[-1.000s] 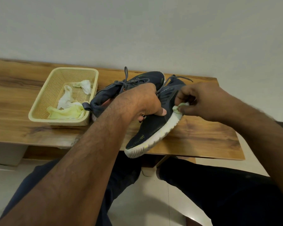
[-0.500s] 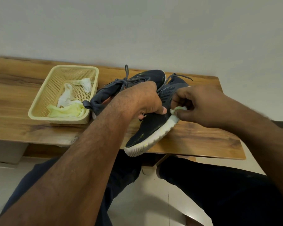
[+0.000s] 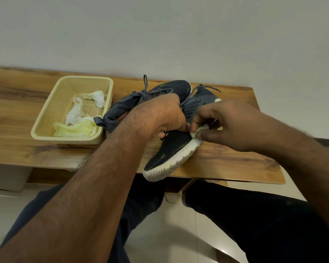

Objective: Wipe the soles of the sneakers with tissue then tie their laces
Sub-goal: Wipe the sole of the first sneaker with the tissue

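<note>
Left hand point(image 3: 160, 114) curls down over the near sneaker point(image 3: 171, 149), gripping it; just right, right hand point(image 3: 226, 124) pinches tissue point(image 3: 198, 130) against its white sole point(image 3: 171, 164).

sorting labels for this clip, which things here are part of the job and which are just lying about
In use:
- held sneaker, gripped by left hand
- tissue, pinched by right hand
- second sneaker, waiting

Lying about:
- basket
- crumpled tissues in it
- wooden table
</note>
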